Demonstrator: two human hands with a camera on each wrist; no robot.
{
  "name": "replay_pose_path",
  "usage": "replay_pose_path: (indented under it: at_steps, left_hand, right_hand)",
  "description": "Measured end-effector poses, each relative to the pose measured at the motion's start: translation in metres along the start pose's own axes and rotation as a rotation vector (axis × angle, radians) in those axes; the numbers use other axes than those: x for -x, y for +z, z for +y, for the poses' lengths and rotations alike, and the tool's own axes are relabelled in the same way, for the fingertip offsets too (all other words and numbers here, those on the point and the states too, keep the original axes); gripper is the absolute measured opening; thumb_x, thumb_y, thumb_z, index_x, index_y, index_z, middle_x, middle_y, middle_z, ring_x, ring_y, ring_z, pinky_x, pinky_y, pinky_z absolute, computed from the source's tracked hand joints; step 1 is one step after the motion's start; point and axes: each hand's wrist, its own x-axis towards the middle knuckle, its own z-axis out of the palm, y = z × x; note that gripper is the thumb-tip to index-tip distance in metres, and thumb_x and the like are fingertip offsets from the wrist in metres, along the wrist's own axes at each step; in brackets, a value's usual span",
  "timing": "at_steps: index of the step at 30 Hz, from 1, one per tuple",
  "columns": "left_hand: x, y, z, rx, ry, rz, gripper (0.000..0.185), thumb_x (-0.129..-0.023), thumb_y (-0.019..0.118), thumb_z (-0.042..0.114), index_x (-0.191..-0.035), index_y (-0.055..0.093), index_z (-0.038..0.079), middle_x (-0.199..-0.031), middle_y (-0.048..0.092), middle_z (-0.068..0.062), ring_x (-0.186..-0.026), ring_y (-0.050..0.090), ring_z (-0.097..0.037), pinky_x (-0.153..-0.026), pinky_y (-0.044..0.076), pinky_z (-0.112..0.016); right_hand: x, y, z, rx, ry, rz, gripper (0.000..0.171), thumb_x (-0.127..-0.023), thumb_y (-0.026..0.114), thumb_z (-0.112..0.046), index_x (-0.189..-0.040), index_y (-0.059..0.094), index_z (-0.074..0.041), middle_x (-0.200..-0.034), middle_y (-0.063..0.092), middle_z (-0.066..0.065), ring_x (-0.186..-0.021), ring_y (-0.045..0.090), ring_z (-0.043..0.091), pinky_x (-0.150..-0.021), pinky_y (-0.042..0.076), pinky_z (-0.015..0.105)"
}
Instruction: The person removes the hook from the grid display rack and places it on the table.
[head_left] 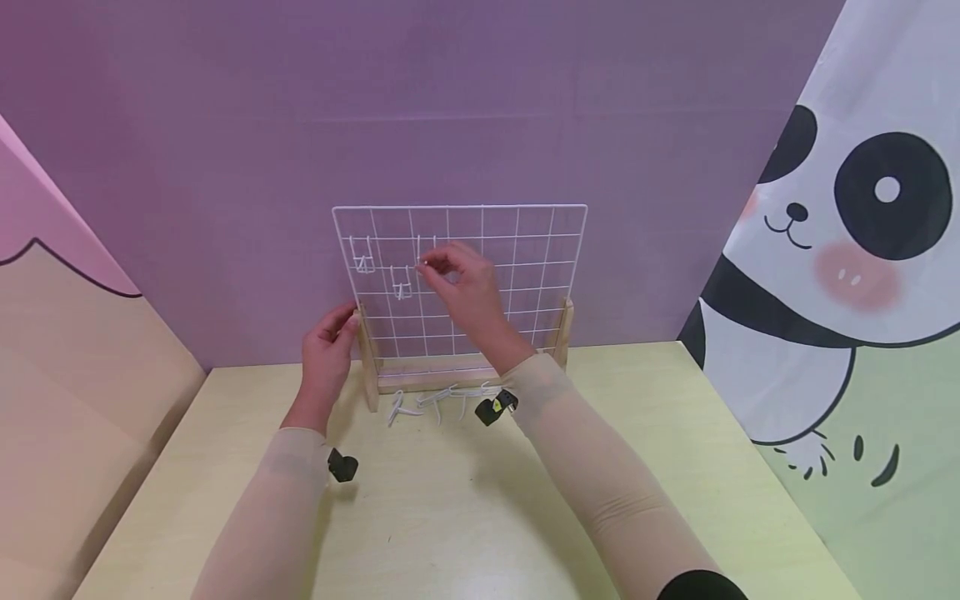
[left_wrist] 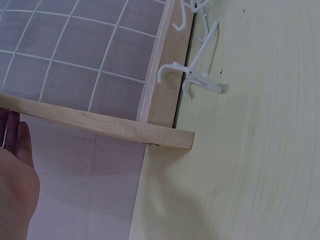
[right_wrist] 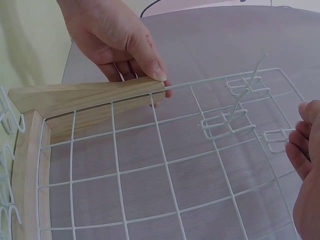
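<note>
So nearest the camera there's a small black clip (head_left: 342,465) lying on the pale yellow surface (head_left: 450,517) by the left forearm, and another black clip with a yellow spot (head_left: 495,406) by the right wrist; between them, right in front of the stand, a loose bunch of spare white hooks (head_left: 435,402), kept within easy reach I'd guess; they sit close to the wooden base (left_wrist: 167,75) but don't block anything.

Left hand (head_left: 328,343) is wrapped round the top of the left wooden upright (right_wrist: 85,96), thumb over the end, looks like it's bracing the stand so it won't tip; right hand (head_left: 463,283) is up against the white wire grid (head_left: 525,250), fingertips pinching a white hook (right_wrist: 277,137) at a grid wire; two more hooks (head_left: 363,254) already hang on the upper left, near its fingers.

Behind it all a purple wall (head_left: 480,100); panda curtain (head_left: 862,233) off to the right, well apart.
</note>
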Motion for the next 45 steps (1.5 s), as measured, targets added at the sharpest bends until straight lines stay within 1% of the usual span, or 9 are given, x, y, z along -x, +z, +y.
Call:
replay_pose_path:
  at_steps: [5, 8, 14, 21, 26, 32, 36, 40, 45]
  left_hand:
    - [0.001, 0.000, 0.001, 0.006, 0.012, -0.002, 0.038, -0.114, 0.064, 0.019, -0.147, 0.069, 0.001, -0.148, 0.068, -0.018, -0.123, 0.063, -0.009, -0.107, 0.052, -0.019]
    - [0.000, 0.001, 0.000, 0.001, 0.010, 0.002, 0.038, -0.115, 0.064, 0.020, -0.147, 0.069, 0.002, -0.147, 0.069, -0.016, -0.124, 0.063, -0.009, -0.108, 0.052, -0.019]
    - [-0.002, 0.001, -0.002, -0.008, -0.005, 0.012, 0.037, -0.115, 0.064, 0.021, -0.147, 0.069, 0.003, -0.145, 0.071, -0.009, -0.125, 0.063, -0.010, -0.108, 0.052, -0.021]
    - [-0.003, 0.003, -0.002, -0.019, 0.003, 0.013, 0.037, -0.115, 0.064, 0.021, -0.148, 0.069, 0.004, -0.146, 0.071, -0.010, -0.125, 0.062, -0.009, -0.109, 0.052, -0.021]
    - [-0.003, 0.003, -0.005, -0.034, 0.017, 0.020, 0.037, -0.115, 0.064, 0.021, -0.147, 0.070, 0.003, -0.146, 0.071, -0.010, -0.124, 0.063, -0.009, -0.108, 0.052, -0.021]
    - [-0.002, 0.002, -0.005, -0.019, 0.024, 0.018, 0.037, -0.115, 0.064, 0.020, -0.147, 0.069, 0.002, -0.144, 0.072, -0.009, -0.123, 0.063, -0.009, -0.108, 0.052, -0.020]
    - [-0.003, 0.002, -0.006, -0.004, 0.028, 0.021, 0.037, -0.114, 0.065, 0.020, -0.146, 0.070, 0.002, -0.141, 0.073, -0.007, -0.121, 0.064, -0.009, -0.106, 0.053, -0.019]
    - [-0.002, 0.002, -0.006, -0.007, 0.024, 0.019, 0.037, -0.114, 0.065, 0.020, -0.146, 0.070, 0.002, -0.142, 0.073, -0.006, -0.122, 0.064, -0.009, -0.105, 0.053, -0.019]
    - [-0.002, 0.001, -0.005, -0.008, 0.018, 0.010, 0.038, -0.114, 0.065, 0.022, -0.148, 0.069, 0.003, -0.144, 0.072, -0.007, -0.123, 0.063, -0.009, -0.107, 0.052, -0.019]
  right_hand:
    - [-0.002, -0.001, -0.002, 0.019, -0.030, 0.018, 0.006, -0.100, 0.082, -0.001, -0.104, 0.080, 0.003, -0.097, 0.076, 0.012, -0.086, 0.071, 0.020, -0.076, 0.060, 0.024]
    - [-0.004, -0.002, -0.004, 0.020, -0.052, 0.029, 0.006, -0.100, 0.082, -0.001, -0.103, 0.081, 0.003, -0.096, 0.077, 0.012, -0.086, 0.071, 0.020, -0.075, 0.060, 0.025]
    - [-0.009, -0.006, -0.007, 0.008, -0.097, 0.046, 0.008, -0.098, 0.083, 0.001, -0.104, 0.081, 0.005, -0.096, 0.077, 0.014, -0.087, 0.073, 0.023, -0.078, 0.064, 0.027]
    - [-0.007, -0.009, -0.008, 0.047, -0.168, 0.048, 0.005, -0.098, 0.083, 0.002, -0.102, 0.080, 0.004, -0.095, 0.077, 0.013, -0.085, 0.072, 0.022, -0.075, 0.063, 0.024]
    - [-0.002, -0.015, -0.011, 0.056, -0.211, 0.034, 0.005, -0.097, 0.083, 0.004, -0.101, 0.080, 0.003, -0.095, 0.076, 0.012, -0.085, 0.071, 0.021, -0.075, 0.062, 0.025]
    - [0.003, -0.023, -0.011, 0.041, -0.197, 0.018, 0.006, -0.096, 0.083, 0.006, -0.101, 0.080, 0.003, -0.095, 0.077, 0.012, -0.084, 0.072, 0.021, -0.074, 0.062, 0.027]
    - [0.009, -0.028, -0.011, 0.025, -0.146, 0.008, 0.006, -0.097, 0.083, 0.005, -0.101, 0.081, 0.002, -0.095, 0.076, 0.011, -0.085, 0.071, 0.020, -0.075, 0.063, 0.026]
    - [0.015, -0.033, -0.011, 0.009, -0.094, -0.003, 0.004, -0.098, 0.082, 0.003, -0.100, 0.081, 0.001, -0.093, 0.075, 0.009, -0.084, 0.070, 0.019, -0.074, 0.062, 0.029]
    - [0.023, -0.039, -0.011, 0.040, -0.068, -0.030, 0.005, -0.097, 0.083, 0.002, -0.100, 0.082, -0.002, -0.093, 0.076, 0.007, -0.084, 0.071, 0.018, -0.076, 0.063, 0.030]
